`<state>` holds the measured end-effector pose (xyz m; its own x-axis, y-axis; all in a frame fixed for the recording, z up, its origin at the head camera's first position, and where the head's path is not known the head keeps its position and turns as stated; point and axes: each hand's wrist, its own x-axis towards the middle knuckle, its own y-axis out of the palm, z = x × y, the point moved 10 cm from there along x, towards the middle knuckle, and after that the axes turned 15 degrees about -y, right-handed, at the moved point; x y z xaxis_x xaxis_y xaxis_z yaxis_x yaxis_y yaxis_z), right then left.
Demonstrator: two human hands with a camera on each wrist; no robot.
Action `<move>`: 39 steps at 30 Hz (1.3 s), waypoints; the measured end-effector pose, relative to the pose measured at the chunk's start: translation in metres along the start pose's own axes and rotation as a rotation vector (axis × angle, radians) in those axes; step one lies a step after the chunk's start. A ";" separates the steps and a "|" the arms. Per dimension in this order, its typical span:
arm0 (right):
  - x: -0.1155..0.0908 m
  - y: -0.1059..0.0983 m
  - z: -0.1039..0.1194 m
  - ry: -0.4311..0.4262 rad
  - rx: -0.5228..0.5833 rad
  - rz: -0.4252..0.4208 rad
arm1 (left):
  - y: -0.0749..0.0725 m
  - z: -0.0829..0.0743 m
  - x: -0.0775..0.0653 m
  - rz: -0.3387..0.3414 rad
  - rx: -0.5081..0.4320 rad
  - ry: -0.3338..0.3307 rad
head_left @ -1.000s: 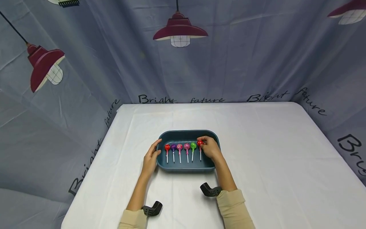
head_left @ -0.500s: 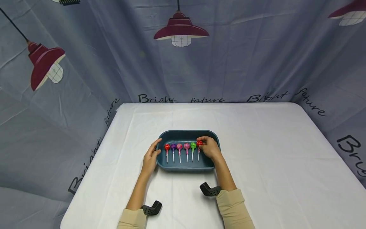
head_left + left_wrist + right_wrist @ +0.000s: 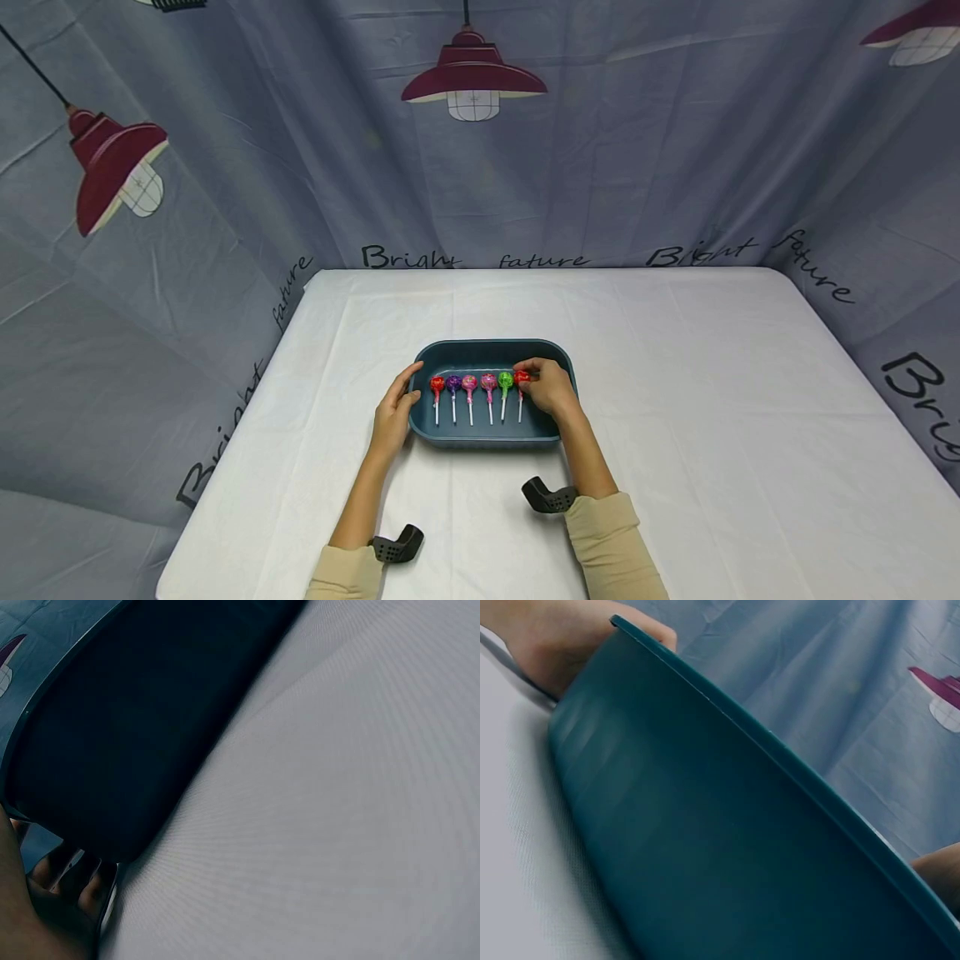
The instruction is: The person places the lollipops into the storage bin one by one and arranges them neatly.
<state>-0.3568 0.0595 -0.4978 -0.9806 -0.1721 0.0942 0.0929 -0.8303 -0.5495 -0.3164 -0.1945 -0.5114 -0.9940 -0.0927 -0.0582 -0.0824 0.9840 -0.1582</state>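
A dark teal tray (image 3: 491,444) holds a row of wrapped lollipops with white sticks pointing toward me. From the left come a red lollipop (image 3: 437,384), a purple lollipop (image 3: 453,383), two pink ones and a green lollipop (image 3: 506,381). At the row's right end, my right hand (image 3: 551,388) pinches another red lollipop (image 3: 521,379) by its head, which the fingers partly cover. My left hand (image 3: 392,419) holds the tray's left end, thumb at the rim and fingers along the outer wall. In the left wrist view, several fingers (image 3: 90,889) show against the tray's end.
The tray stands on a table with a white cloth (image 3: 675,400). Grey-blue curtains (image 3: 600,150) printed with red lamps and lettering hang behind and at the sides. A black wrist camera (image 3: 399,544) sits on the left wrist, another black camera (image 3: 549,496) on the right.
The right-end red lollipop has shifted slightly left, closer to the green one, with the right hand still pinching it. My left hand stays at the tray's end.
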 end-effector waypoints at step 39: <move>0.001 -0.001 0.000 0.003 -0.083 0.003 | 0.001 0.001 0.000 0.028 -0.011 -0.026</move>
<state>-0.3583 0.0602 -0.4972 -0.9807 -0.1732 0.0903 0.0815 -0.7831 -0.6166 -0.3164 -0.1934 -0.5122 -0.9938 -0.0691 -0.0876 -0.0559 0.9879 -0.1449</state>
